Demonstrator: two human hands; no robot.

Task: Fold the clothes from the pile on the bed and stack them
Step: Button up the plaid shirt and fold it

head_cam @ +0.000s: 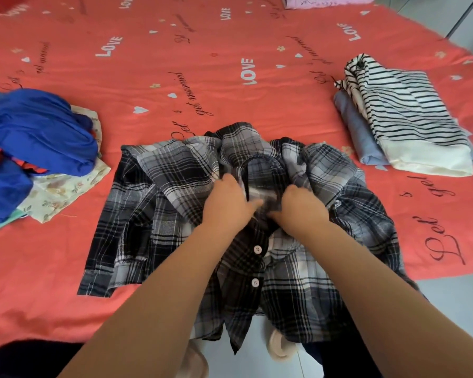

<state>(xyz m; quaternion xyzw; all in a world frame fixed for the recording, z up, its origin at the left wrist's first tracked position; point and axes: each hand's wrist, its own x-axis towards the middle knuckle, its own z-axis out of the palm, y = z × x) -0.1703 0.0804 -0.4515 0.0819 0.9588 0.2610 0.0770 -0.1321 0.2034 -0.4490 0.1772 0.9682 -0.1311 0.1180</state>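
A black, grey and white plaid shirt [159, 192] lies spread on the red bedsheet [230, 50], its hem hanging over the near edge. My left hand [230, 201] and my right hand [301, 211] sit close together just below the collar, fingers curled into the fabric at the button placket. Two white buttons show below the hands. The unfolded pile [36, 143], blue cloth over a floral piece, lies at the left. A folded stack [404, 118] lies at the right, a striped top over a light blue garment.
More folded pale clothes [325, 1] lie at the bed's far edge. Grey tiled floor [453, 309] shows at the lower right, past the bed's near edge. Pale slippers [280, 347] show below the shirt hem.
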